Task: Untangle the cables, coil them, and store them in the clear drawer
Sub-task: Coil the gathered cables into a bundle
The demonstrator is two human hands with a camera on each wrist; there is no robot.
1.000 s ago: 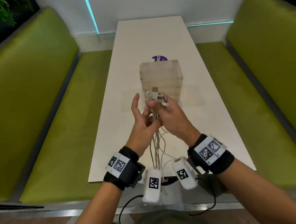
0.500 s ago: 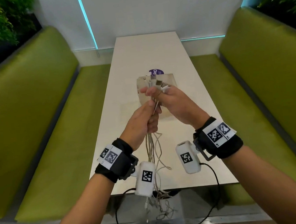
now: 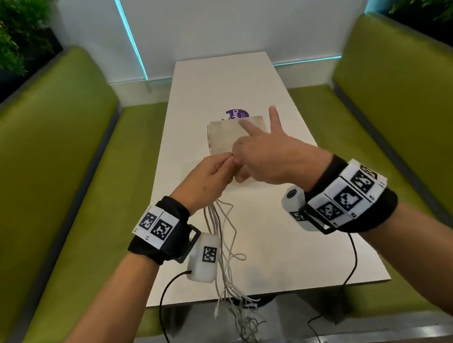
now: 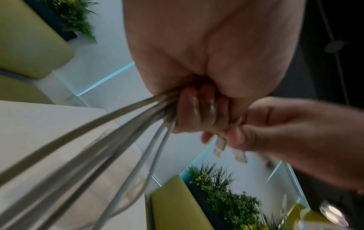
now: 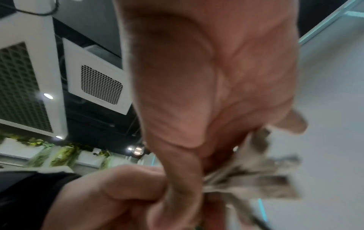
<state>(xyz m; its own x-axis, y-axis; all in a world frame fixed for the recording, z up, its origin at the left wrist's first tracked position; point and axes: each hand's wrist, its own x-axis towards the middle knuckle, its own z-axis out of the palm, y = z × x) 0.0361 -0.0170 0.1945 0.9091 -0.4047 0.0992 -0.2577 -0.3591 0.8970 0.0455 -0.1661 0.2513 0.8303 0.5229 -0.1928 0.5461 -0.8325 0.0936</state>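
Note:
A bundle of white cables hangs from my left hand, trails over the white table and dangles tangled past its near edge. In the left wrist view my left fingers are curled round the cables. My right hand lies palm-down against the left one, two fingers pointing straight ahead. Its thumb and lower fingers pinch the cables' plug ends, which show blurred in the right wrist view. The clear drawer box stands on the table just behind both hands.
A purple sticker lies on the table behind the box. Green benches run along both sides of the table, and a white wall closes the far end. Black wrist-camera leads hang below my arms.
My right hand turned palm-down over the left and straightened two fingers; the plug ends no longer stick up above it. Both hands moved forward toward the box.

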